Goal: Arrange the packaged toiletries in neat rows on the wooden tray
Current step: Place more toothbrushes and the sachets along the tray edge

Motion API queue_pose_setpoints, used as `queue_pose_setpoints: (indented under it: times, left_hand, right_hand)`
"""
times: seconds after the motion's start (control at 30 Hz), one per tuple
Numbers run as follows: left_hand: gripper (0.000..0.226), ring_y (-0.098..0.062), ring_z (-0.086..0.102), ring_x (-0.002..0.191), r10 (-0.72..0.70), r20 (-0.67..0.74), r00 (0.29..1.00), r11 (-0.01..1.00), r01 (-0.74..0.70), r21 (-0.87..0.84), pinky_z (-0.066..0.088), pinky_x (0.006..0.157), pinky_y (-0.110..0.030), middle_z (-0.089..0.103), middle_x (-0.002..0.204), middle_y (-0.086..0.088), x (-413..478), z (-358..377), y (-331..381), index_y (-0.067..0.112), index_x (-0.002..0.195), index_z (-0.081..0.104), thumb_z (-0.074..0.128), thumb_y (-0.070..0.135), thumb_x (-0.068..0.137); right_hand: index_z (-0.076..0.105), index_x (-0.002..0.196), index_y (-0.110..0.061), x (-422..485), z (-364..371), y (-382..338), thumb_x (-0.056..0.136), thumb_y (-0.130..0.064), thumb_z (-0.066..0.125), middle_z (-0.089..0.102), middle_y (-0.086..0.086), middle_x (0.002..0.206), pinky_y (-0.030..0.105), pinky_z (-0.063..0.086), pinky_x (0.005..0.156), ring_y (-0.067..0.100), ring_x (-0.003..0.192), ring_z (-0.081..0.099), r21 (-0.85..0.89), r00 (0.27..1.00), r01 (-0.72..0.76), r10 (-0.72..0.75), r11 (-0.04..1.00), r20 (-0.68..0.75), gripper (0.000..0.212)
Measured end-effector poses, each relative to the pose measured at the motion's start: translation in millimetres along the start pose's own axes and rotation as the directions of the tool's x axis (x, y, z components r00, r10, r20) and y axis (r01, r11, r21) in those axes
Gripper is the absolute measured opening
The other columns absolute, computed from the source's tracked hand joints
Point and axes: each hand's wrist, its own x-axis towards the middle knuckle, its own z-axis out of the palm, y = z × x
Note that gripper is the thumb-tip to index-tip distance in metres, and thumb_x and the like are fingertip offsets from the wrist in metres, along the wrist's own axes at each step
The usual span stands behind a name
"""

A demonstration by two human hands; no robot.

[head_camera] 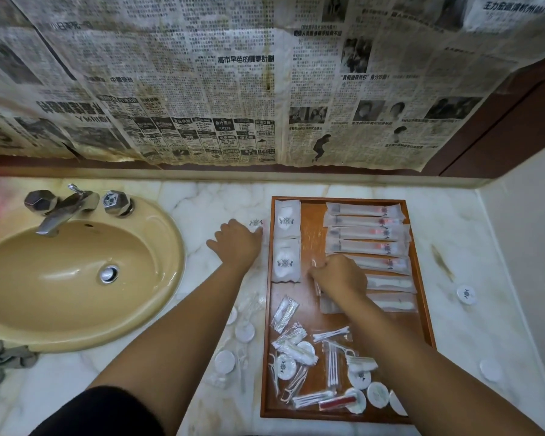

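Two hands work here: the right hand (340,278), curled over the middle of the wooden tray (296,414), pinches a clear packet (326,306). The left hand (236,243) touches a white packet (258,224) on the counter (202,202), just beside the tray's left rim. Whether it grips, I cannot tell.

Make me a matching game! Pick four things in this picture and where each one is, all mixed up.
Things
1. long packets
2. square packets
3. cotton swabs
4. tap

Places
A. behind the sink
B. far left corner of the wooden tray
C. in a row down the tray's right side
D. jumbled at the tray's near end

Pairs: 1-C, 2-B, 3-D, 4-A
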Motion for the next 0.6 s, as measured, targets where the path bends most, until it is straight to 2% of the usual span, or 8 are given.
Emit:
queue_pose_setpoints:
  times: [0.1,0.23,0.33,0.43,0.5,0.6]
  left_hand:
    - [0.056,-0.031,0.057,0.113,0.035,0.010,0.999,0.996,-0.035,0.085,0.031,0.100,-0.046,0.064,0.116,-0.006,10.2,3.2,3.0,0.013,0.115,0.060,0.061,0.061,0.087]
    - [0.040,-0.027,0.061,0.100,0.037,0.014,0.999,0.998,-0.038,0.059,0.032,0.090,-0.042,0.069,0.100,-0.001,11.0,6.3,0.1,0.020,0.098,0.066,0.064,0.057,0.083]
    - [0.027,-0.025,0.063,0.098,0.041,-0.017,0.999,0.997,-0.042,-0.069,0.026,0.084,-0.039,0.069,0.093,0.004,2.1,4.9,-7.2,0.024,0.100,0.065,0.065,0.048,0.088]
    - [0.011,-0.019,0.061,0.089,0.055,-0.035,0.998,0.962,-0.063,-0.267,0.023,0.082,-0.037,0.060,0.079,0.014,-16.4,-3.1,-17.4,0.027,0.099,0.059,0.062,0.036,0.093]
    - [0.016,-0.015,0.056,0.088,0.070,-0.006,0.998,0.933,-0.068,-0.355,0.030,0.090,-0.037,0.059,0.088,0.015,-29.5,-8.7,-29.5,0.027,0.106,0.060,0.065,0.036,0.095]
    - [0.026,-0.018,0.062,0.095,0.097,0.034,0.995,0.885,-0.070,-0.461,0.043,0.101,-0.044,0.064,0.097,0.009,-47.4,-12.4,-56.3,0.025,0.116,0.063,0.069,0.037,0.093]
  right_hand:
    - [0.058,0.054,-0.019,-0.8,-3.9,6.8,0.088,-0.046,0.067,0.059,-0.005,0.054,0.025,0.041,0.052,0.017,0.054,0.059,0.161,0.999,0.034,-0.037,0.986,0.016,0.045]
    - [0.067,0.060,-0.030,-6.0,-11.9,13.9,0.089,-0.037,0.072,0.070,-0.014,0.068,0.031,0.055,0.068,0.009,0.068,0.066,0.294,0.991,0.118,-0.130,0.948,0.022,0.031]
    - [0.075,0.076,-0.030,-13.2,-12.8,19.6,0.091,-0.034,0.072,0.073,-0.014,0.080,0.030,0.055,0.074,0.006,0.076,0.067,0.342,0.981,0.150,-0.183,0.928,0.064,0.016]
    - [0.077,0.086,-0.022,-23.3,-9.9,25.2,0.094,-0.029,0.069,0.073,-0.011,0.084,0.029,0.052,0.073,0.009,0.081,0.066,0.371,0.970,0.183,-0.229,0.910,0.082,0.013]
    - [0.075,0.089,-0.022,-31.2,-8.0,27.6,0.095,-0.026,0.067,0.072,-0.011,0.087,0.024,0.045,0.069,0.006,0.082,0.064,0.370,0.964,0.198,-0.249,0.908,0.094,0.011]
    - [0.073,0.085,-0.023,-44.0,-2.8,29.9,0.096,-0.023,0.065,0.069,-0.009,0.082,0.021,0.042,0.061,0.004,0.074,0.062,0.346,0.956,0.224,-0.274,0.911,0.102,0.014]
